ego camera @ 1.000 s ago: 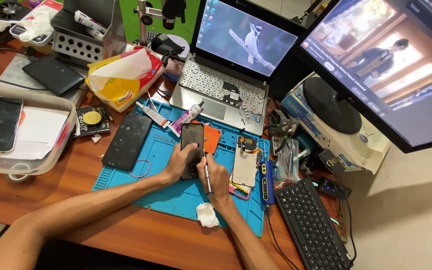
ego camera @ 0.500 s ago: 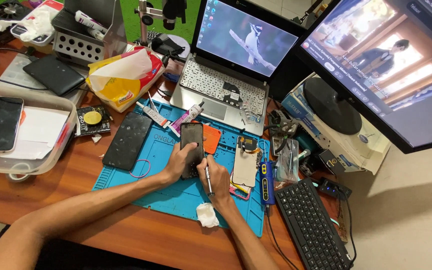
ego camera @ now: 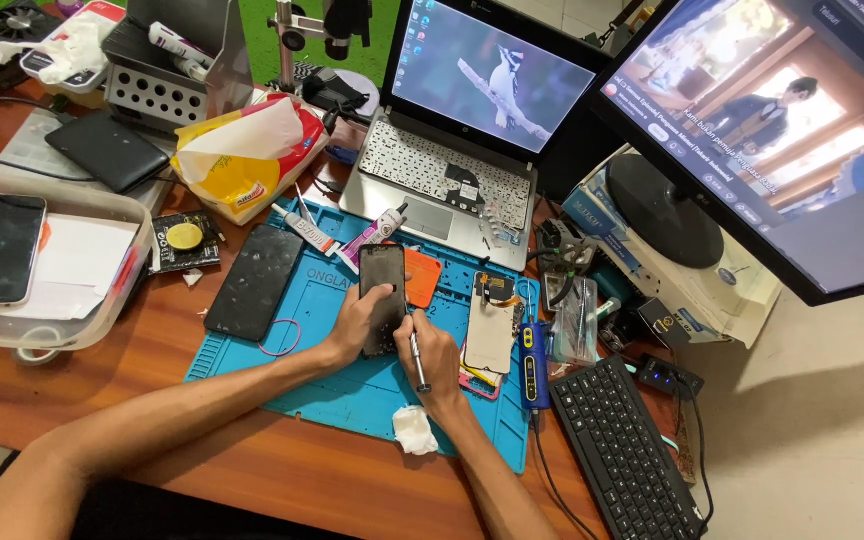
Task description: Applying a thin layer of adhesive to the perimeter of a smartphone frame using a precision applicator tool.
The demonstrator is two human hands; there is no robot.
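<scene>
my left hand [ego camera: 357, 322] pins the dark phone [ego camera: 382, 297] flat mid-mat, long axis pointing away toward the laptop [ego camera: 452, 180], while my right hand [ego camera: 430, 358] grips a metal tool [ego camera: 417, 358], tip at the phone's right edge

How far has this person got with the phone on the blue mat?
Opened up already, it seems: a separate phone back lies on the blue mat. In hand: the left hand steadies the dark phone while the right hand works a thin metal tool at its edge. The two parts remain apart.
</scene>
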